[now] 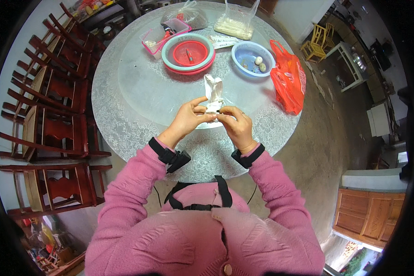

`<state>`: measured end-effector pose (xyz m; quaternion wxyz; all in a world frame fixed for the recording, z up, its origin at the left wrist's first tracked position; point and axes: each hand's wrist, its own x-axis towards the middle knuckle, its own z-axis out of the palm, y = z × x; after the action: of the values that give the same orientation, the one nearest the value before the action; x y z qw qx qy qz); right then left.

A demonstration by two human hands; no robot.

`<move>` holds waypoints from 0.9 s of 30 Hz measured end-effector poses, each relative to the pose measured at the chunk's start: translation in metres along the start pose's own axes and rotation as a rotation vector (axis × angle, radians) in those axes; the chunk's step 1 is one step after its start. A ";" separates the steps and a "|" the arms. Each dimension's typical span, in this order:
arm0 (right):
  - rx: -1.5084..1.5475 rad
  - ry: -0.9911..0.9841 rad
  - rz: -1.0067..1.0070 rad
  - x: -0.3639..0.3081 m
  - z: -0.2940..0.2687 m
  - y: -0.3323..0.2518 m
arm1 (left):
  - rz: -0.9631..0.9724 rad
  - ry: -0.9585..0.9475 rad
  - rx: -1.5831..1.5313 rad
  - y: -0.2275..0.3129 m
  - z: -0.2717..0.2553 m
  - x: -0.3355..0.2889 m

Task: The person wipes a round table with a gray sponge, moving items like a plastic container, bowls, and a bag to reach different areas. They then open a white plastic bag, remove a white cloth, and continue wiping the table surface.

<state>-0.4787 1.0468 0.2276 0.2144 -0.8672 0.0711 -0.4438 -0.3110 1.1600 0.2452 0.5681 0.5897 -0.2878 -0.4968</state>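
Both hands meet over the near middle of the round table [138,133]. A white, crumpled packet or wrapper [213,88] stands up between them; I cannot tell whether it is paper or plastic. My left hand [185,120] is closed, its thumb and fingers pinching the packet's lower left side. My right hand [237,126] pinches the lower right end, its thumb close to the left thumb. A small dark spot shows at the right fingertips, too small to name. Beneath the hands, a white patch lies partly hidden on the patterned tablecloth.
Farther back are stacked pale green and red basins [169,47], a pink-rimmed container [151,37], and a blue basin [238,59] with egg-like objects. A red plastic bag [287,83] sits at the right edge. Clear bags [237,23] stand behind. Wooden chairs [62,138] line the left.
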 end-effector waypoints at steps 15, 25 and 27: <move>0.375 -0.137 0.387 0.006 0.000 0.022 | 0.701 0.192 1.195 0.002 0.019 -0.006; 0.723 -0.061 0.553 -0.003 0.002 0.018 | 0.703 0.170 1.160 0.012 -0.008 -0.007; 0.742 -0.049 0.575 -0.003 0.005 0.015 | 0.723 0.176 1.088 0.009 -0.007 -0.007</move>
<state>-0.4756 1.0357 0.2168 0.6258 -0.6873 0.1400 -0.3411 -0.3052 1.1672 0.2542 0.3415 0.6972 -0.6303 -0.0083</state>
